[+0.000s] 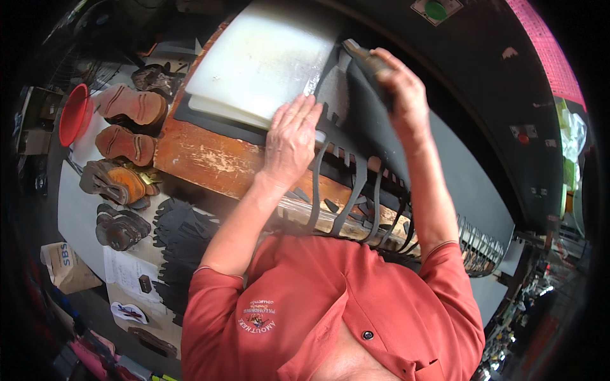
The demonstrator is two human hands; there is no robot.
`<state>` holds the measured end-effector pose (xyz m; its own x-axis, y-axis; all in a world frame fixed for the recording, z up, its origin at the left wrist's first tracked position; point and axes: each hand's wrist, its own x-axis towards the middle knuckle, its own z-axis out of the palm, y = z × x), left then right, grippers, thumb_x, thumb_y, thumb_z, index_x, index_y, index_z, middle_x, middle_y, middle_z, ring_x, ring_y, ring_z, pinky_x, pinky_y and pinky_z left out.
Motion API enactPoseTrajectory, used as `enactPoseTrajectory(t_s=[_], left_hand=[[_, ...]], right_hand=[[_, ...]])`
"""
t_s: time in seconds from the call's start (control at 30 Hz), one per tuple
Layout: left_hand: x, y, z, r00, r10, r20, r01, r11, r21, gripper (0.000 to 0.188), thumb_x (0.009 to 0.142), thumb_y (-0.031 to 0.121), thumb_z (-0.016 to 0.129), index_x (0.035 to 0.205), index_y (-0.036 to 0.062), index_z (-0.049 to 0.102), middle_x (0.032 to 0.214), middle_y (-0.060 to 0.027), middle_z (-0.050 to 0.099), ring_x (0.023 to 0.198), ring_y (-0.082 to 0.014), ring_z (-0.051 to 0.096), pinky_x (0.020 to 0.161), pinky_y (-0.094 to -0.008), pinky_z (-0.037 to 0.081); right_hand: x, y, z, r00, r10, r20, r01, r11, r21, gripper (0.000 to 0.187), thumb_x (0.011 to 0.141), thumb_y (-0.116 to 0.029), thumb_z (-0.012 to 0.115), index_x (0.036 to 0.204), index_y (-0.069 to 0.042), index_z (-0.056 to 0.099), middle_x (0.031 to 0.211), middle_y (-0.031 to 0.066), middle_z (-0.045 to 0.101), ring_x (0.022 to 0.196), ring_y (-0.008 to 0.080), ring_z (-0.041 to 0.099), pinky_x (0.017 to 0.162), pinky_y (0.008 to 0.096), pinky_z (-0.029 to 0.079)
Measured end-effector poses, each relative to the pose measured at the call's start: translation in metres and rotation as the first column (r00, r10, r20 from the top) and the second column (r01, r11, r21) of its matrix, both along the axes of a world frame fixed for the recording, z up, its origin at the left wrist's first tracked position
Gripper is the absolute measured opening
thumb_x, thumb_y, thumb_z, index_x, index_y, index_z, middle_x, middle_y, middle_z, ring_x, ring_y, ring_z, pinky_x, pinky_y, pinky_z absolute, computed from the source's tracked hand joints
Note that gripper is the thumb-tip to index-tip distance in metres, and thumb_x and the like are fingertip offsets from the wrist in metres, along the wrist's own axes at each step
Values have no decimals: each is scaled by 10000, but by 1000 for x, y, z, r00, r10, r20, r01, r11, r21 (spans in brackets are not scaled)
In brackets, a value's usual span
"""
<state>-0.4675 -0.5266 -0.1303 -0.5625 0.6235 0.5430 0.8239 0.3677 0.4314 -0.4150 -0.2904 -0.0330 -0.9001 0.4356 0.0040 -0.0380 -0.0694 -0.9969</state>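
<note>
My left hand (293, 141) lies flat, fingers stretched, at the near right corner of a thick white board (264, 57). A dark sheet with cut-outs (346, 105) lies to the right of the board. Its strips (359, 184) hang in loops over the near edge, toward my body. Above this sheet my right hand (401, 89) is closed around a brownish, elongated tool (365, 57) with a pale, metal-looking end. The tool's exact kind cannot be made out, and its lower part is hidden by the fingers.
A worn orange-brown wooden board (216, 159) lies beneath the white one. Several shaped cutting dies (133, 105) and a red bowl (75, 114) stand at left, near dark scraps (178, 238). A large dark machine part (483, 70) with a green button (435, 10) rises at right.
</note>
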Motion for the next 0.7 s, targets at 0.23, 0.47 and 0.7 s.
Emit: enactPoseTrajectory(t_s=[0.23,0.47,0.7], left_hand=[[1,6,48,981,-1,192,31,988,-154,542,1040,250,690,1479,-47,580,1488,-290,605,1440,-442,536,1233,-522,390],[63,71,71,800,-415,433,196,864,464,789,1066,361,660,1614,-109,341,1648,-389,338,1559,-516,323,1266,-507,342],[55,85,64,964,-221,146,133,880,455,363,1055,84,635,1377,-85,626,1373,-289,677,1280,-441,675,1025,-459,601]], right_hand=[[44,-3,21,974,-202,-105,132,875,-466,570,995,-184,606,1523,22,546,1350,179,699,1198,230,692,1086,348,539],[69,-71,6,943,-317,-95,207,790,-578,590,1071,-238,555,1582,36,445,1445,145,631,1293,205,608,1145,335,458],[66,-71,7,910,-408,-70,253,682,-686,577,1076,-259,551,1580,6,460,1440,101,636,1309,193,598,1160,346,447]])
